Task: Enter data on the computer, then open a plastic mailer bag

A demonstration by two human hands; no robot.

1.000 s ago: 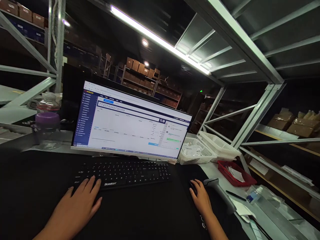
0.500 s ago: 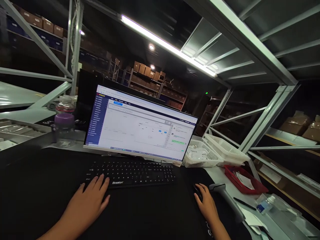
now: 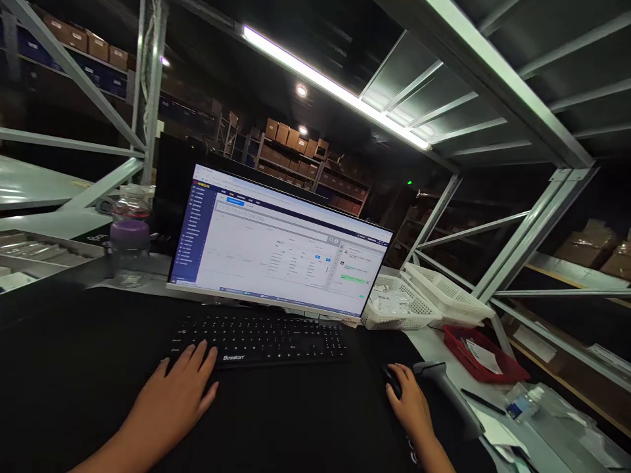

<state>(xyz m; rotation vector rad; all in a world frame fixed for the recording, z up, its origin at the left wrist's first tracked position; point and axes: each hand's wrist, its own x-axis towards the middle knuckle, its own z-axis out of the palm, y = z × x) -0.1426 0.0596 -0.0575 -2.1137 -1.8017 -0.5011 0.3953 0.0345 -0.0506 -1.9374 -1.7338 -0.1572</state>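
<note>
My left hand (image 3: 172, 391) lies flat with its fingers apart, the fingertips at the lower left edge of a black keyboard (image 3: 276, 341). On the right, my right hand (image 3: 410, 399) is curled over a black computer mouse (image 3: 393, 380), most of which the hand hides. Behind the keyboard stands a lit monitor (image 3: 276, 253), showing a page with a dark blue side menu, a white middle part and a chat panel. A grey barcode scanner (image 3: 453, 397) lies just right of my right hand. Both hands rest on a black desk mat (image 3: 276, 420).
White plastic baskets (image 3: 394, 322) and a red tray (image 3: 486, 371) with papers sit right of the monitor. A purple-lidded bottle (image 3: 129, 256) stands at its left. Nearer on the right are a pen (image 3: 482, 401) and a small clear bottle (image 3: 525, 402). Metal shelf posts (image 3: 532, 223) frame the desk.
Several lines of text have appeared in the middle of the monitor's page. Both hands stay in place, and the view has shifted slightly.
</note>
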